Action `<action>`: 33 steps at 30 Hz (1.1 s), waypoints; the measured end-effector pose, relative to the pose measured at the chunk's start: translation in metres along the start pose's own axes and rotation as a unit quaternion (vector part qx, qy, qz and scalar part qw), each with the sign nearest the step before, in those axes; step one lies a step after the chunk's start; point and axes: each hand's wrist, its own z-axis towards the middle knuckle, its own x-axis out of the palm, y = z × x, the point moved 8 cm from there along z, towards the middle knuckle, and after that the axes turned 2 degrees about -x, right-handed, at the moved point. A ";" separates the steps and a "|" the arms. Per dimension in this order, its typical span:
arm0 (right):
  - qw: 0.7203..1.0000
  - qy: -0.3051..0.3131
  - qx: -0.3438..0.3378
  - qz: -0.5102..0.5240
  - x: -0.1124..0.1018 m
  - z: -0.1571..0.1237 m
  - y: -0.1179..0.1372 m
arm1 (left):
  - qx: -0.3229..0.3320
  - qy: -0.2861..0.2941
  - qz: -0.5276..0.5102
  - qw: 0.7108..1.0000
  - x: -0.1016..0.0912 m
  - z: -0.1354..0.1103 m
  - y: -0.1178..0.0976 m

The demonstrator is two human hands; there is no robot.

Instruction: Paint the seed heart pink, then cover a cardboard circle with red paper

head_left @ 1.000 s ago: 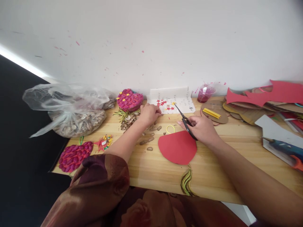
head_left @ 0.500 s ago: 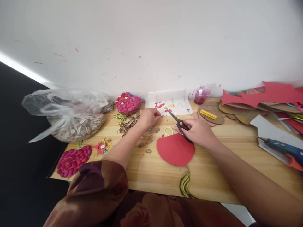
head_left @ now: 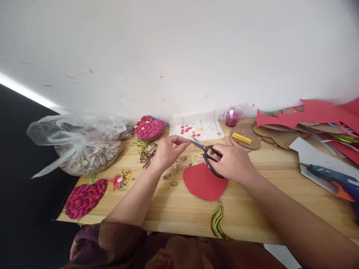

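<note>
My right hand [head_left: 234, 162] grips a pair of black-handled scissors [head_left: 206, 148], their blades aimed left and slightly parted. Close to the blade tips, my left hand [head_left: 171, 151] pinches thumb and forefinger together; whatever is between them is too small to make out. Below the scissors lies a red rounded paper shape [head_left: 204, 183] with a yellow loop [head_left: 196, 159] at its top and a green, yellow and brown yarn tassel [head_left: 217, 220] at its bottom. Behind the hands, small red stars [head_left: 183, 130] rest on a white sheet [head_left: 209, 123].
Left stands a plastic bag of shells [head_left: 92, 157], near a magenta shell-covered piece [head_left: 85, 200] and another with yellow stars [head_left: 150, 129]. A cup of magenta liquid [head_left: 232, 118] is at the wall. Cardboard pieces and red paper [head_left: 316, 116] and a blue glue gun [head_left: 331, 175] lie right.
My left hand has come away from the white sheet, toward me and the scissors, fingers now pinched. The scissors' tips have shifted left and down to meet it. The view has moved slightly.
</note>
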 end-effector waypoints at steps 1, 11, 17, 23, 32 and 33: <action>1.000 -0.003 -0.001 0.001 -0.001 0.000 0.001 | 0.003 -0.001 -0.001 1.000 0.000 -0.001 -0.001; 1.000 -0.006 -0.023 -0.003 -0.001 -0.001 0.005 | 0.029 -0.002 -0.020 0.999 0.000 -0.004 -0.009; 1.000 0.001 -0.026 -0.002 0.001 0.000 0.003 | 0.027 -0.003 -0.018 0.999 0.001 -0.005 -0.009; 1.000 0.003 -0.026 0.006 0.002 0.000 0.003 | 0.024 -0.001 -0.030 0.999 0.002 -0.004 -0.005; 1.000 0.024 -0.019 0.006 0.005 0.002 0.000 | 0.025 -0.005 -0.027 0.999 0.001 -0.004 -0.004; 0.999 0.028 -0.017 0.001 0.005 0.002 0.000 | 0.026 -0.004 -0.026 0.999 0.001 -0.004 -0.003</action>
